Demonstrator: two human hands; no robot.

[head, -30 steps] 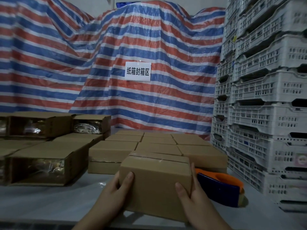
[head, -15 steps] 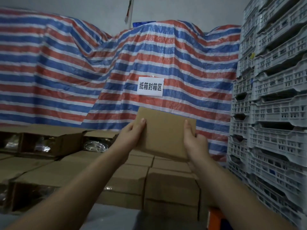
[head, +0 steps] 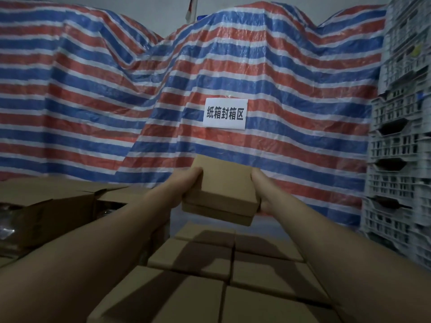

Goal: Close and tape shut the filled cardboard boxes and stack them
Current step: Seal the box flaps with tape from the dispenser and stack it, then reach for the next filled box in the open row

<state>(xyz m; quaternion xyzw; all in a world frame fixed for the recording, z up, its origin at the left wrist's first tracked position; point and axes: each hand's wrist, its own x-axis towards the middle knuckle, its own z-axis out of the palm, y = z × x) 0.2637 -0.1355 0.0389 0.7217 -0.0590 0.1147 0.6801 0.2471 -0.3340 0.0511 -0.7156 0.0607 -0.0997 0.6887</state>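
Observation:
A closed brown cardboard box [head: 224, 190] hangs in the air at arm's length, over the far end of a block of closed boxes [head: 210, 271]. My left hand [head: 186, 185] grips its left side and my right hand [head: 262, 192] grips its right side, thumbs on top. The box floats a little above the stacked ones, not touching them. The fingers under the box are hidden.
Open boxes with wrapped contents [head: 46, 213] lie at the left. A red, white and blue striped tarp [head: 233, 73] with a white paper sign [head: 225, 114] fills the back. Stacked white plastic crates [head: 401, 136] stand at the right.
Both hands lifted the box off the table, then carried it forward over the block of closed boxes. The tape dispenser has left the view.

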